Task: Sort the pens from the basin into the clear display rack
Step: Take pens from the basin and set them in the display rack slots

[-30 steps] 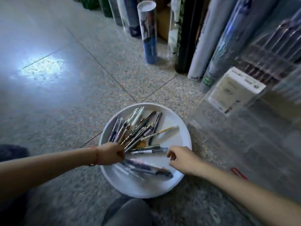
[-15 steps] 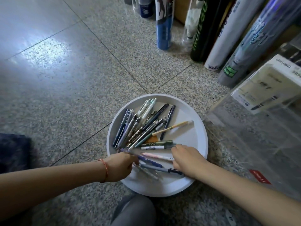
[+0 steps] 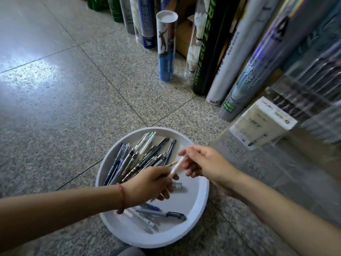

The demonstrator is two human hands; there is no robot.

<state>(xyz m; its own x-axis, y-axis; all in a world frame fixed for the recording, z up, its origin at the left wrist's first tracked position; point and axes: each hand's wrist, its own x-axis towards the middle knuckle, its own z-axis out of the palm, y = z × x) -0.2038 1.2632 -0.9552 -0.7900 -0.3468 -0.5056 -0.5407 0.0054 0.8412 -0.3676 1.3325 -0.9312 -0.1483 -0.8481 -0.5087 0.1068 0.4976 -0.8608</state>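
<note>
Speckled terrazzo floor (image 3: 77, 111) with thin tile seams fills the view, and a row of shuttlecock tubes (image 3: 167, 47) stands along its far side. A round white basin (image 3: 200, 198) sits on the floor at the near centre. Just right of it rises the clear display rack (image 3: 304, 93), blurred, with rows of dark pens in its upper tiers and a white printed card (image 3: 262, 122) on its front.

Both hands meet above the middle of the basin on one white pen (image 3: 176, 168), which slants from near left up to far right. The left hand (image 3: 147, 183), a red string bracelet (image 3: 121, 198) on its wrist, pinches the pen's lower end with curled fingers. The right hand (image 3: 204, 163) curls its fingers round the upper end.

A bundle of pens (image 3: 138, 159) lies fanned across the basin's far-left part, just beyond the left hand. A few more pens (image 3: 156, 215) lie near the basin's near rim, below the left wrist.
</note>
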